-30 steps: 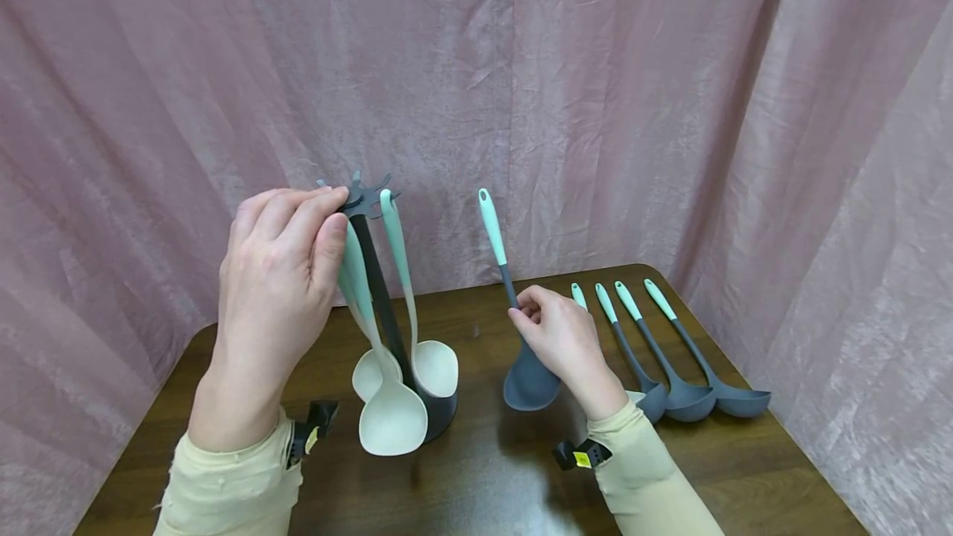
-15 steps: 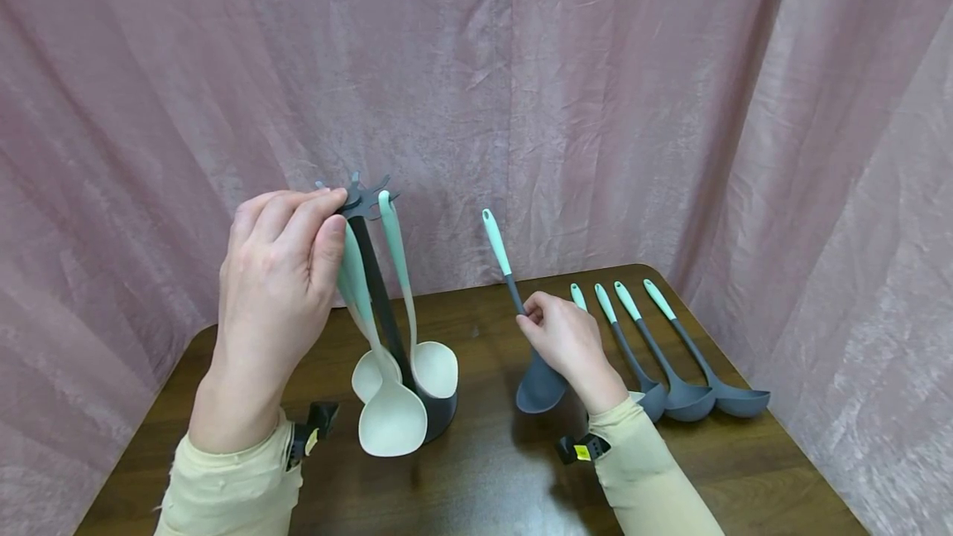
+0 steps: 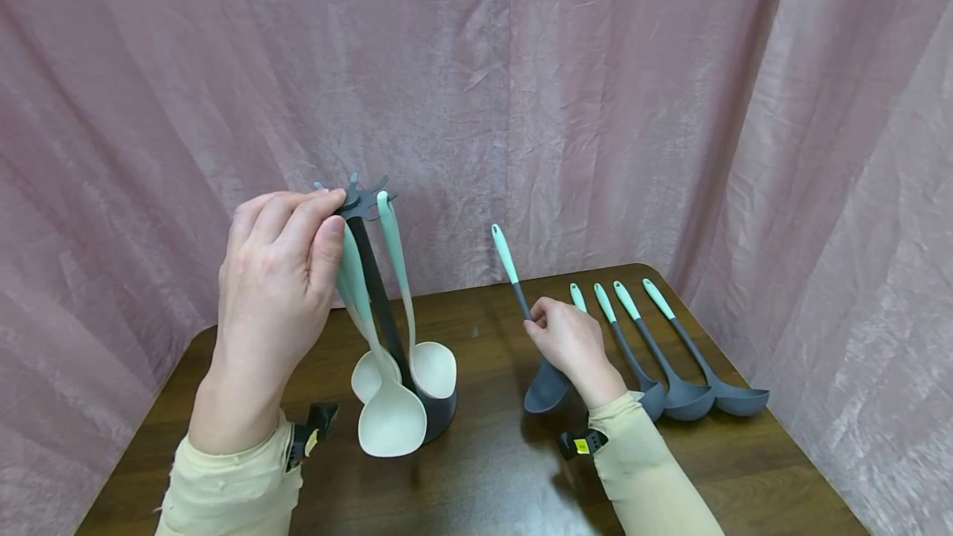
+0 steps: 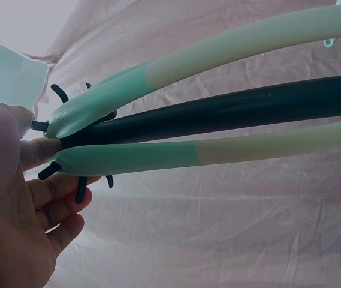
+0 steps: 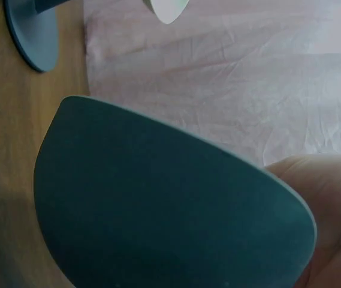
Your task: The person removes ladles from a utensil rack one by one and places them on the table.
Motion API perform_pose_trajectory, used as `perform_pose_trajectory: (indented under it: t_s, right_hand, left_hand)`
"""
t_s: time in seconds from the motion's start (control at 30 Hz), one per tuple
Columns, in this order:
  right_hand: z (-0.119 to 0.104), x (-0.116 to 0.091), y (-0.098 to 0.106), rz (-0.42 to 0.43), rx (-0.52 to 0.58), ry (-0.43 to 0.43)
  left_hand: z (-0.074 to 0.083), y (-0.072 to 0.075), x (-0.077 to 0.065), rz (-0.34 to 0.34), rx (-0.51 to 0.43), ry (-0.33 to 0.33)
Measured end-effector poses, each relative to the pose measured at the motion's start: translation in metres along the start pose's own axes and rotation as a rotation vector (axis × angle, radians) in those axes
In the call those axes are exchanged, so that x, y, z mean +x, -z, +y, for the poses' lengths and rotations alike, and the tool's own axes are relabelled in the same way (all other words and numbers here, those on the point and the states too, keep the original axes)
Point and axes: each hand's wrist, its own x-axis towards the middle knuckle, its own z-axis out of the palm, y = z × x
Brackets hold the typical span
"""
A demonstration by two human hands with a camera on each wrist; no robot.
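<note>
In the head view my left hand (image 3: 279,251) grips the top of a dark utensil stand (image 3: 383,296), fingers around its hooks. Cream ladles (image 3: 392,420) with mint handles hang from it, and the left wrist view shows two of their handles (image 4: 104,159) close to the fingers. My right hand (image 3: 572,343) pinches the shaft of a dark grey ladle (image 3: 547,387) with a mint handle. That ladle tilts, handle up and leaning left, bowl low over the table. Its bowl (image 5: 170,198) fills most of the right wrist view.
Several grey ladles (image 3: 687,399) with mint handles lie in a row on the wooden table (image 3: 476,470), right of my right hand; one is mostly hidden behind it. A pink curtain (image 3: 447,64) hangs behind the table and along its right side.
My right hand has moved slightly right and down with the grey ladle, whose handle top has dropped and leans further left. The left hand has stayed nearly still on the stand.
</note>
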Motion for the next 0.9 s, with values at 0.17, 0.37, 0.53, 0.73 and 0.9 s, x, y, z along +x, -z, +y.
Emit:
perform_pose_trajectory:
  t_s: [0.17,0.37,0.53,0.73,0.9]
  right_hand:
    - [0.004,0.001,-0.003,-0.017,-0.024,-0.018]
    - [0.009,0.002,-0.005,-0.031,-0.056,-0.035]
    - [0.013,0.003,-0.008,-0.037,-0.068,-0.045]
    - [0.02,0.004,-0.013,-0.039,-0.086,-0.052]
    - [0.024,0.006,-0.016,-0.055,-0.103,-0.071]
  left_hand:
    - [0.0,0.0,0.0,-0.003,0.003,-0.003]
    - [0.0,0.0,0.0,0.004,-0.001,-0.001]
    - [0.0,0.0,0.0,-0.006,0.006,-0.005]
    - [0.0,0.001,0.0,-0.018,0.009,-0.004]
    - [0.0,0.001,0.001,-0.019,0.007,0.0]
